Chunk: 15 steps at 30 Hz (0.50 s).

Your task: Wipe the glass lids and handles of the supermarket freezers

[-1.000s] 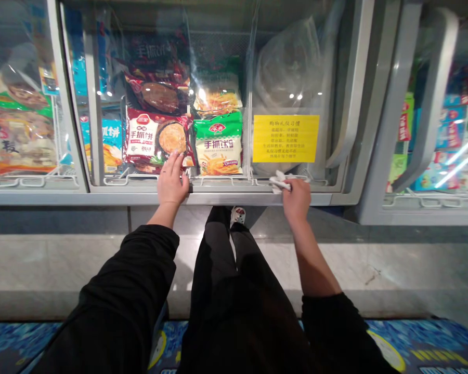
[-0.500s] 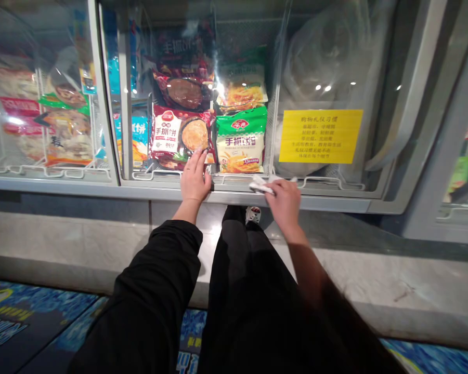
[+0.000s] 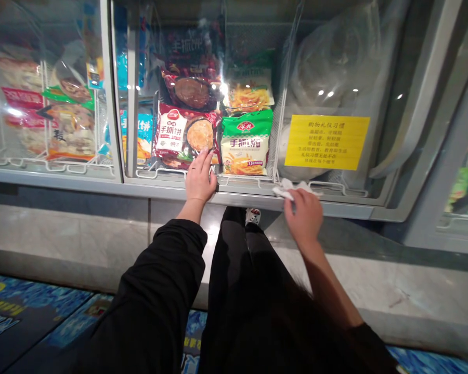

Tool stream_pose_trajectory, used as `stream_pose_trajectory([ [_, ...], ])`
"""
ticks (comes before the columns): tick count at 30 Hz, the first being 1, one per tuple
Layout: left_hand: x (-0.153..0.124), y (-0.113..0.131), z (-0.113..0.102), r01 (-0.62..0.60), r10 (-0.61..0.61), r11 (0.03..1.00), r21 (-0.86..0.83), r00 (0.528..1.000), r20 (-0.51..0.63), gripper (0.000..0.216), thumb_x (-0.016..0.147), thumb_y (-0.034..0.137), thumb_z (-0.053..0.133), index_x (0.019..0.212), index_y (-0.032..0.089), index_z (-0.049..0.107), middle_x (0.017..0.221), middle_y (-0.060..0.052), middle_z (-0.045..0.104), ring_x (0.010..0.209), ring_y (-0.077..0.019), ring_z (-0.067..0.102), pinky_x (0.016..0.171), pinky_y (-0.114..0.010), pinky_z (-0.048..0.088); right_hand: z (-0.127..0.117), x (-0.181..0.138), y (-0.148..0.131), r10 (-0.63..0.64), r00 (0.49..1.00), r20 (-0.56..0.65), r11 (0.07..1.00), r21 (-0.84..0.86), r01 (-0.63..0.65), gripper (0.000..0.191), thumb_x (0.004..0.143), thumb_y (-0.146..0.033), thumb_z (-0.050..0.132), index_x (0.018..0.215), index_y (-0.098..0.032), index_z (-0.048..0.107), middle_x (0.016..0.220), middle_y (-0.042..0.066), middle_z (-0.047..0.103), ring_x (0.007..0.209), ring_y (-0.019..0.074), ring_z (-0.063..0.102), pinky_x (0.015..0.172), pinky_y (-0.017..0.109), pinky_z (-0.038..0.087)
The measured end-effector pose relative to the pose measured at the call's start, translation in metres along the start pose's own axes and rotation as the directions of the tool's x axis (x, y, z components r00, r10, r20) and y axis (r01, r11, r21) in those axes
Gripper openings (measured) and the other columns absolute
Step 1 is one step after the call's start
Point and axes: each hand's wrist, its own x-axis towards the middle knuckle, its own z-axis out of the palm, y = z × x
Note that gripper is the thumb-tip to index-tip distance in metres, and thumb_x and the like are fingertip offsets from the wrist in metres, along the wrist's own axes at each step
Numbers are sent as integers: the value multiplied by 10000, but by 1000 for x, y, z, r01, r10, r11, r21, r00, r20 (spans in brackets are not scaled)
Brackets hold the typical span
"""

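Observation:
My left hand [image 3: 199,178] lies with fingers stretched out on the lower edge of the freezer's glass lid [image 3: 253,31], in front of a dark red pancake packet [image 3: 174,134] seen through the glass. My right hand [image 3: 304,214] grips a crumpled white cloth or tissue [image 3: 286,187] against the grey front frame [image 3: 347,209], below a yellow paper sign [image 3: 326,142] with Chinese writing. Part of the white piece is hidden behind the fingers. Between both hands, behind the glass, stands a green and cream packet [image 3: 246,143].
White wire dividers [image 3: 286,98] split the freezer inside. More frozen food bags [image 3: 68,124] show at the left. A curved grey handle [image 3: 417,124] runs along the right. Below are a pale stone ledge [image 3: 81,234] and printed blue panels [image 3: 35,306].
My right hand has slid the white cloth or tissue to the right along the front frame. My left hand stays at the same spot, while the view has shifted slightly.

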Motion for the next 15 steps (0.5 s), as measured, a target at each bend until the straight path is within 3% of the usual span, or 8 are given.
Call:
stream_pose_trajectory([
  [4, 1, -1, 0, -12, 12, 1000, 4, 1000, 6, 673, 922, 165, 479, 1595, 187, 471, 1701, -65, 421, 1588, -220, 379, 1343, -418, 273, 32, 9, -106, -270, 956, 113, 958, 129, 256, 386, 1044, -304, 489, 1380, -230, 665, 1334, 138, 715, 1220, 337, 594, 1048, 485, 469],
  [7, 1, -4, 1, -16, 16, 1000, -10, 1000, 4, 667, 927, 159, 457, 1594, 182, 471, 1704, -61, 417, 1595, -218, 365, 1346, -412, 260, 47, 16, -136, -310, 940, 141, 941, 191, 281, 384, 1069, -299, 464, 1384, -220, 667, 1360, 129, 713, 1275, 326, 581, 1084, 474, 461],
  [10, 1, -3, 3, -28, 28, 1000, -9, 1000, -13, 640, 944, 154, 431, 1582, 164, 483, 1697, -69, 428, 1592, -203, 368, 1341, -395, 267, 48, 16, -120, -318, 936, 152, 937, 204, 285, 406, 1083, -273, 426, 1403, -206, 665, 1398, 118, 707, 1311, 302, 590, 1132, 459, 452],
  [15, -4, -1, -1, -48, 47, 999, -21, 999, -26, 598, 986, 185, 397, 1579, 158, 476, 1681, -78, 453, 1586, -188, 380, 1330, -408, 286, 23, 3, -33, -231, 965, 121, 972, 81, 222, 517, 1073, -264, 384, 1569, -213, 522, 1615, 114, 545, 1539, 315, 432, 1228, 543, 400],
])
